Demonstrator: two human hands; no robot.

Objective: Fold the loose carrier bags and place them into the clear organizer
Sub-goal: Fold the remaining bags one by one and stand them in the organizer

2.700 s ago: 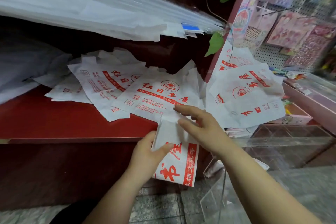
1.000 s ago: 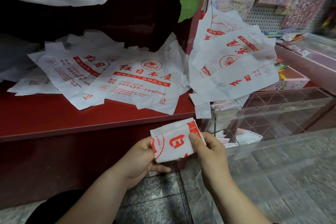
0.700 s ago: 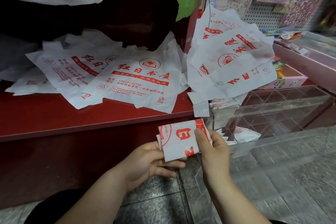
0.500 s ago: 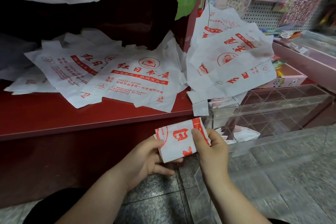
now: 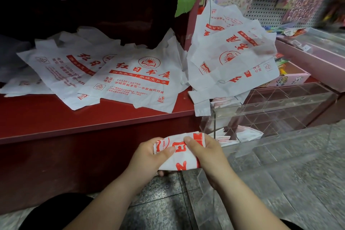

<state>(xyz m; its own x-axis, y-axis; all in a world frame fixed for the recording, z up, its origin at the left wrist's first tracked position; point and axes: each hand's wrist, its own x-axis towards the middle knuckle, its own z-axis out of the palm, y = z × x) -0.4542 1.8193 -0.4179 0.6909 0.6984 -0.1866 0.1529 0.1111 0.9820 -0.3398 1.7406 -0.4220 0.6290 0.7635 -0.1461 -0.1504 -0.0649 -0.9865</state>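
Folded carrier bag, low centre of frame, pinched by left hand and right hand; its edges hidden under both thumbs.

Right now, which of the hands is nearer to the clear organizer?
Right. The right hand grips the folded bag just beside the clear organizer; the left hand holds the bag's other end, farther away.

Dim, soft indoor light; dark shadow under upper shelf; wide-angle edge bending; right side blurred.
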